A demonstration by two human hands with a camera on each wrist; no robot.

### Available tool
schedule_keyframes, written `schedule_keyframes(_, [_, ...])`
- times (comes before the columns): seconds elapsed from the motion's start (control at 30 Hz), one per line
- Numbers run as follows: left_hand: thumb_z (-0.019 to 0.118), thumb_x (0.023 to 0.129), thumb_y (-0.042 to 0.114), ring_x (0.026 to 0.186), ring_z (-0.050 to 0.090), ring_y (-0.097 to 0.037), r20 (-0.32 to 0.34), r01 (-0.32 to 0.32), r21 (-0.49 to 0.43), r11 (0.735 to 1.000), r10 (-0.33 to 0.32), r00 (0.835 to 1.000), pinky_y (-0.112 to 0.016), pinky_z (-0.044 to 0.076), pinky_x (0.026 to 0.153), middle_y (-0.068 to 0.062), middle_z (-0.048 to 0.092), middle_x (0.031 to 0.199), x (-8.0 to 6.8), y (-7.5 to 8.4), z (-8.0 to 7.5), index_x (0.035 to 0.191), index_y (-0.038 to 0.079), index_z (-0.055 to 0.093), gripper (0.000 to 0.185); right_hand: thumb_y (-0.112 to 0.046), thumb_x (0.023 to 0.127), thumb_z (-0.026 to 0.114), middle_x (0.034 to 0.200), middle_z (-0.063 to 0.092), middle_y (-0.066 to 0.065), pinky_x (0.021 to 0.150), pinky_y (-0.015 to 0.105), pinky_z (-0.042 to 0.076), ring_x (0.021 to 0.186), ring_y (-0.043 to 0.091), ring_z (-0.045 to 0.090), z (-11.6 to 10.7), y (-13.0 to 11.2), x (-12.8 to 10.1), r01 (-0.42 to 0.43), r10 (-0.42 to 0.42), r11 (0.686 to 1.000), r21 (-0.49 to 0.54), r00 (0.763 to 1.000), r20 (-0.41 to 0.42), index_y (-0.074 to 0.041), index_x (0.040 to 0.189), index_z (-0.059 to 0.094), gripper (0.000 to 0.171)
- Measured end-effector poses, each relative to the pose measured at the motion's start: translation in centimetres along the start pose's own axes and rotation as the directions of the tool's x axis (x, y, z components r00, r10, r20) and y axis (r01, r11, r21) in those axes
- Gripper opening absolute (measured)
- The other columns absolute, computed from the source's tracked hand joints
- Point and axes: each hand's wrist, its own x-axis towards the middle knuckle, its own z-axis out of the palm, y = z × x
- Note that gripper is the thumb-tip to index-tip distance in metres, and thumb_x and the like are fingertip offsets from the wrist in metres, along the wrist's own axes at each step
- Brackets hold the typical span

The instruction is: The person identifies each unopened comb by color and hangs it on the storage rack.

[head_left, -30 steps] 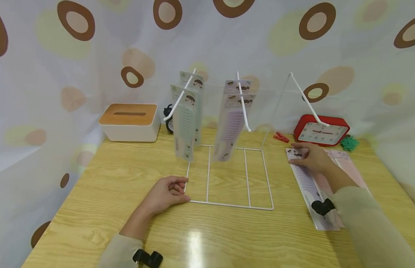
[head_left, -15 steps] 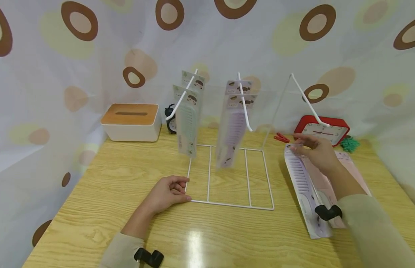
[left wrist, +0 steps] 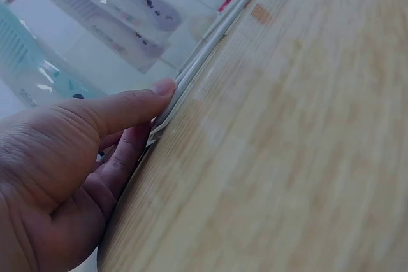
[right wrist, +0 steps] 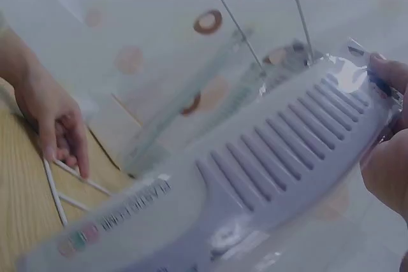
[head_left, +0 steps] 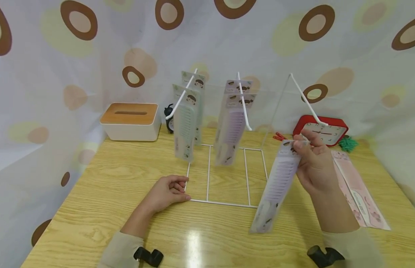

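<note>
My right hand (head_left: 317, 167) pinches the top of a packaged purple comb (head_left: 276, 184), lifted off the table with its lower end slanting left. In the right wrist view the comb (right wrist: 255, 170) fills the foreground, teeth visible through clear wrap. A white wire display rack (head_left: 227, 204) stands mid-table. My left hand (head_left: 165, 193) grips the rack's front-left corner, thumb on the wire in the left wrist view. Packaged green combs (head_left: 184, 126) hang from the rack's left hook; packaged purple combs (head_left: 233, 126) hang from its middle one. The right hook (head_left: 304, 96) is bare.
Packaged pink combs (head_left: 360, 193) lie at the table's right. Behind them are a red clock (head_left: 338, 130), a green pompom-like item (head_left: 348, 143) and a red clip (head_left: 279, 136). A tissue box (head_left: 130, 123) and a small black clock (head_left: 169, 119) stand at the back left.
My right hand has picked up the purple comb from beside the pink ones and carried it left toward the rack. My left hand has stayed at the rack's corner.
</note>
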Motion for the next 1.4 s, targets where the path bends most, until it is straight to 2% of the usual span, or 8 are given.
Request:
schedule_keyframes(0.13, [0.085, 0.08, 0.009, 0.086, 0.059, -0.017, -0.003, 0.002, 0.019, 1.0, -0.002, 1.0, -0.021, 0.053, 0.071, -0.012, 0.064, 0.102, 0.0, 0.0, 0.0, 0.132, -0.002, 0.061, 0.059, 0.016, 0.093, 0.055, 0.098, 0.077, 0.011, 0.081, 0.022, 0.057, 0.09, 0.017, 0.073, 3.6, 0.9, -1.1, -0.003, 0.002, 1.0, 0.011, 0.997, 0.077, 0.001, 0.107, 0.068, 0.024])
schedule_keyframes(0.27, [0.085, 0.08, 0.012, 0.086, 0.059, -0.017, -0.014, 0.0, 0.036, 0.999, 0.0, 1.0, -0.021, 0.053, 0.071, -0.012, 0.065, 0.102, 0.0, -0.1, 0.0, 0.132, -0.001, 0.061, 0.059, 0.015, 0.091, 0.061, 0.1, 0.077, 0.011, 0.083, 0.023, 0.056, 0.095, 0.016, 0.072, 6.7, 1.5, -0.9, -0.001, 0.002, 1.0, -0.01, 0.988, 0.154, 0.003, 0.109, 0.07, 0.024])
schedule_keyframes(0.43, [0.084, 0.08, 0.012, 0.087, 0.059, -0.017, -0.006, -0.006, 0.033, 0.999, 0.006, 1.0, -0.021, 0.053, 0.072, -0.013, 0.064, 0.103, 0.0, -0.1, 0.0, 0.132, -0.001, 0.061, 0.058, 0.007, 0.088, 0.069, 0.099, 0.077, 0.008, 0.084, 0.02, 0.054, 0.094, 0.012, 0.071, 10.1, 1.9, -0.2, 0.035, -0.026, 0.989, -0.145, 0.998, 0.062, 0.001, 0.108, 0.073, 0.021])
schedule_keyframes(0.57, [0.084, 0.08, 0.011, 0.087, 0.059, -0.017, 0.006, -0.005, 0.028, 1.0, 0.005, 1.0, -0.021, 0.053, 0.072, -0.013, 0.064, 0.103, 0.0, -0.1, 0.0, 0.132, -0.002, 0.061, 0.058, 0.002, 0.09, 0.07, 0.097, 0.078, 0.004, 0.087, 0.019, 0.052, 0.094, 0.01, 0.07, 11.5, 2.4, 0.4, 0.034, -0.035, 0.968, -0.25, 0.999, -0.001, -0.004, 0.105, 0.074, 0.017])
schedule_keyframes(0.77, [0.084, 0.08, 0.012, 0.086, 0.059, -0.017, 0.002, -0.015, 0.047, 0.999, 0.015, 1.0, -0.021, 0.052, 0.072, -0.012, 0.064, 0.102, 0.0, -0.2, 0.1, 0.13, -0.002, 0.061, 0.057, 0.001, 0.092, 0.068, 0.097, 0.078, 0.0, 0.089, 0.018, 0.051, 0.099, 0.008, 0.07, 11.2, 3.1, 1.4, 0.015, -0.027, 0.946, -0.325, 0.999, -0.034, -0.009, 0.107, 0.075, 0.019])
schedule_keyframes(1.03, [0.084, 0.08, 0.008, 0.087, 0.057, -0.017, 0.003, 0.002, 0.005, 1.0, -0.002, 1.0, -0.019, 0.053, 0.072, -0.015, 0.062, 0.104, -0.3, -0.2, 0.0, 0.132, -0.005, 0.059, 0.059, 0.007, 0.093, 0.064, 0.109, 0.076, -0.002, 0.092, 0.022, 0.054, 0.099, 0.008, 0.071, 9.3, 3.8, 3.4, 0.039, -0.067, 0.872, -0.488, 0.997, -0.039, -0.001, 0.135, 0.059, 0.043])
schedule_keyframes(1.23, [0.084, 0.08, 0.008, 0.087, 0.058, -0.018, 0.004, -0.002, 0.009, 1.0, 0.002, 1.0, -0.019, 0.053, 0.071, -0.014, 0.063, 0.103, -0.2, -0.1, 0.0, 0.132, -0.004, 0.059, 0.059, 0.01, 0.091, 0.064, 0.106, 0.076, 0.0, 0.088, 0.022, 0.056, 0.097, 0.009, 0.072, 7.8, 3.8, 4.0, 0.083, -0.11, 0.849, -0.522, 0.994, -0.02, -0.003, 0.128, 0.066, 0.039])
schedule_keyframes(1.4, [0.084, 0.08, 0.008, 0.087, 0.058, -0.018, -0.007, 0.005, 0.014, 1.0, -0.004, 1.0, -0.02, 0.053, 0.071, -0.014, 0.063, 0.102, -0.1, 0.1, 0.1, 0.132, -0.003, 0.06, 0.059, 0.007, 0.091, 0.066, 0.101, 0.075, -0.002, 0.089, 0.024, 0.056, 0.094, 0.009, 0.072, 7.1, 3.4, 4.2, 0.081, -0.092, 0.829, -0.553, 0.996, 0.007, -0.006, 0.122, 0.07, 0.033])
